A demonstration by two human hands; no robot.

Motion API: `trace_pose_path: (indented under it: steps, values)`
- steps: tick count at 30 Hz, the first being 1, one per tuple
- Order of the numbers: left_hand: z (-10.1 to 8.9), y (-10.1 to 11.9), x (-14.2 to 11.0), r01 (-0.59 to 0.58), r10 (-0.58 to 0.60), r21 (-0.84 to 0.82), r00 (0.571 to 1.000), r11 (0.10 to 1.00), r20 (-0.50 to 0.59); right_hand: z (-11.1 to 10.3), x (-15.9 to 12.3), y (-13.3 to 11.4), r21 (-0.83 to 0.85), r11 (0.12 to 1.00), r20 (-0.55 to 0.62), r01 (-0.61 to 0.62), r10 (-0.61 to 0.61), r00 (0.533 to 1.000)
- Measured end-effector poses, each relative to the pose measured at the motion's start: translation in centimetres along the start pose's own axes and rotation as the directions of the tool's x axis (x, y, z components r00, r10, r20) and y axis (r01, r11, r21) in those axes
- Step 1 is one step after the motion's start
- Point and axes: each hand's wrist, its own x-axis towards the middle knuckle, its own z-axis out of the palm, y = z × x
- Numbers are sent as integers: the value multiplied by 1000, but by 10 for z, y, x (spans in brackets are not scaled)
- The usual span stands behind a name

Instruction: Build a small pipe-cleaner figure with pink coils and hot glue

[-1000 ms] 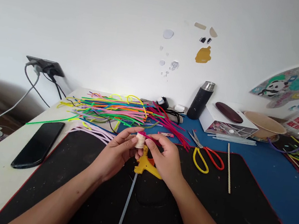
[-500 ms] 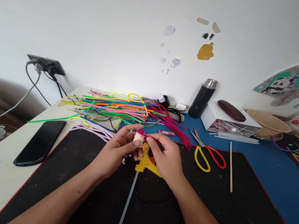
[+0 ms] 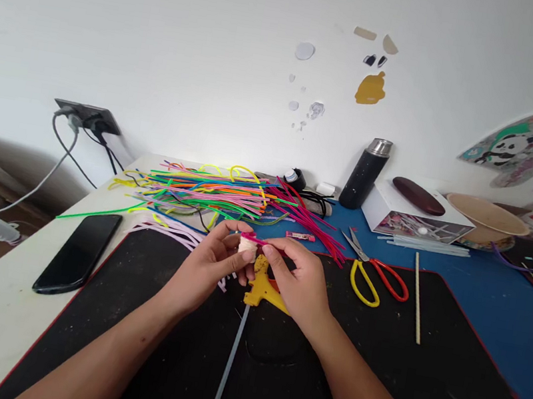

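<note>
On black mat (image 3: 123,339): yellow glue gun (image 3: 259,291), stick trailing; above it, cream roll (image 3: 247,248) in left hand (image 3: 209,261), grip closed; magenta pipe cleaner (image 3: 255,239) across roll's top, pinched by right hand (image 3: 297,278); rightward, scissors (image 3: 365,262), wooden stick (image 3: 417,297); beyond, coloured pipe cleaners (image 3: 207,193); by wall (image 3: 194,46), black flask (image 3: 364,174)

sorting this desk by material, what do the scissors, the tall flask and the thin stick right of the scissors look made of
Scissors: bare metal blades, greyish with a shine; handles probably smooth plastic, one yellow, one red.
Flask: shiny silvery cap, likely steel; dark body looks coated, though what lies under it can't be told.
Stick: probably unpainted wood, from its pale tan, matte look.
</note>
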Motion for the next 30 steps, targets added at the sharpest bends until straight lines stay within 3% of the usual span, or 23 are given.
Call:
trace_pose_path:
  steps: [5,9,12,20,30]
  values:
    - [1,-2,2,-44,43,-15,997,999,-62,0,0,-1,-12,1000,29,14,-14,999]
    - [1,0,2,-7,3,-40,995,999,-95,0,0,-1,8,1000,30,-5,4,1000]
    - [1,1,1,29,-31,-24,995,999,-97,0,1,-1,40,998,12,-41,41,999]
    - [-5,-4,2,-23,34,66,985,998,-169,0,1,-3,116,985,18,-129,128,992]
    - [-4,-3,0,-7,13,38,987,999,-162,1,2,3,246,926,74,-285,275,959]
